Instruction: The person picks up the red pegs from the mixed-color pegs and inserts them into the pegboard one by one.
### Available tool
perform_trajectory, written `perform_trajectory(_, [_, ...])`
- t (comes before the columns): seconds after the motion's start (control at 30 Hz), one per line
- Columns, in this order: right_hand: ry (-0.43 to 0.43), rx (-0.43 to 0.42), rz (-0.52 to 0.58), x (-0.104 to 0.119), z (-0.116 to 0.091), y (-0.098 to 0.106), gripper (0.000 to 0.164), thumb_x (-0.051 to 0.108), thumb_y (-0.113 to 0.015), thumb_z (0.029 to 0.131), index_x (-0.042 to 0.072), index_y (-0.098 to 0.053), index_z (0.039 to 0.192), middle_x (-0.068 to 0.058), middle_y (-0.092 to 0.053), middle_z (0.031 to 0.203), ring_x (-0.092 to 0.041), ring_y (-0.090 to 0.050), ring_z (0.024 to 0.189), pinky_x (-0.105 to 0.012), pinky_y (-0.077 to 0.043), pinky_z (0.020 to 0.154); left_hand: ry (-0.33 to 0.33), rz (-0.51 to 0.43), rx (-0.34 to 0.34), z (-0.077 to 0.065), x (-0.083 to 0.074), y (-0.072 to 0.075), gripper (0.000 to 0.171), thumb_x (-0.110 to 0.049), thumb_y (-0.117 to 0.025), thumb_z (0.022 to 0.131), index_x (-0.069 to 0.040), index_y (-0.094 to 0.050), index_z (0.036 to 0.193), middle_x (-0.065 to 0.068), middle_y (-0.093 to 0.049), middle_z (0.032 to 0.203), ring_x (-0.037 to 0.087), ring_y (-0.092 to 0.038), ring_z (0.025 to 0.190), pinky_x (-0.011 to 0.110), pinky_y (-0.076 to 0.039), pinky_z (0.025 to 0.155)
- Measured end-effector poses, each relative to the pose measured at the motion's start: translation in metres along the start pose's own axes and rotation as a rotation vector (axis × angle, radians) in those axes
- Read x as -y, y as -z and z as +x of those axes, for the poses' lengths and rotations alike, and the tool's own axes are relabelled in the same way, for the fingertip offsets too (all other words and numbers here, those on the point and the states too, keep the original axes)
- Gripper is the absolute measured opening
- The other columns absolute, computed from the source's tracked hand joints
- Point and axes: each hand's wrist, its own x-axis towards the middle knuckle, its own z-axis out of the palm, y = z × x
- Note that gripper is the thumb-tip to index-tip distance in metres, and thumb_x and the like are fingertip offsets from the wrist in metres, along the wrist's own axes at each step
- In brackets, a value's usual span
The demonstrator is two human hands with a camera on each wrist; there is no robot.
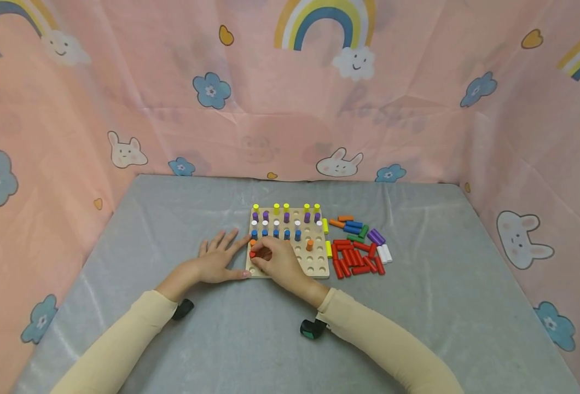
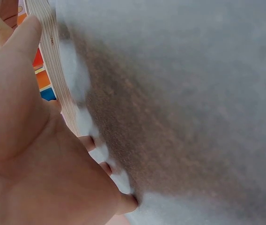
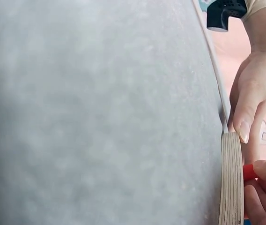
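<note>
A wooden pegboard (image 1: 323,269) lies on the grey cloth, with rows of yellow, purple, white and blue pegs standing in its holes. Over its left column, near the front, my right hand (image 1: 281,264) pinches a red peg (image 1: 252,254) between thumb and forefinger. In the right wrist view that red peg (image 3: 249,172) stands upright against the board's top face. My left hand (image 1: 215,264) spreads its fingers at the board's left side, thumb and forefinger touching the edge. One orange peg (image 1: 309,245) stands farther right; another orange peg (image 1: 253,242) is just behind the red one.
Right of the board lies a loose heap of red pegs (image 1: 356,258). Behind it are a few blue pegs (image 1: 353,227), green, orange and purple ones, with white pegs (image 1: 384,253) at the right. Two yellow pegs (image 1: 328,249) lie along the board's right edge.
</note>
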Motion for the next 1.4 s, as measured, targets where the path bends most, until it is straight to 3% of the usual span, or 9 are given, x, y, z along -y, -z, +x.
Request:
perform_trajectory(0.37, [0.002,-0.008,-0.018,0.0,-0.001,-0.002,0.014,0.003,-0.076,0.085,0.006,-0.068,0.097,-0.007,-0.072,0.094,-0.015,-0.071,0.086,-0.017,-0.056,0.071,-0.012,-0.037,-0.011,0.007,0.01,-0.009,0.096,-0.07,-0.057,0.087,-0.031,-0.009,0.16,0.013,0.001,0.169,0.045,0.006,0.154,0.077,0.0,0.112])
perform_trajectory(0.7, [-0.008,-0.02,-0.029,0.001,-0.002,-0.003,0.015,0.004,-0.075,0.086,0.006,-0.067,0.099,-0.007,-0.071,0.097,-0.015,-0.071,0.087,-0.018,-0.056,0.072,-0.016,-0.041,-0.025,0.01,0.012,-0.012,0.094,-0.067,-0.058,0.088,-0.032,-0.01,0.16,0.012,0.001,0.169,0.044,0.005,0.154,0.077,0.0,0.112])
perform_trajectory(1.17, [0.0,-0.06,-0.038,0.008,-0.001,0.006,0.017,0.005,-0.074,0.087,0.004,-0.068,0.102,-0.008,-0.071,0.097,-0.016,-0.07,0.086,-0.026,-0.059,0.073,-0.01,-0.021,-0.007,0.001,0.001,-0.002,0.094,-0.062,-0.062,0.089,-0.026,-0.013,0.16,0.017,-0.002,0.168,0.048,0.001,0.153,0.078,-0.002,0.112])
perform_trajectory(1.4, [-0.028,-0.038,-0.03,0.009,-0.003,0.013,0.017,0.007,-0.074,0.087,0.005,-0.07,0.104,-0.007,-0.072,0.099,-0.019,-0.07,0.087,-0.027,-0.059,0.074,-0.032,-0.049,-0.014,-0.003,-0.001,0.001,0.096,-0.069,-0.058,0.087,-0.026,-0.014,0.16,0.02,-0.004,0.167,0.052,0.001,0.151,0.079,-0.001,0.11])
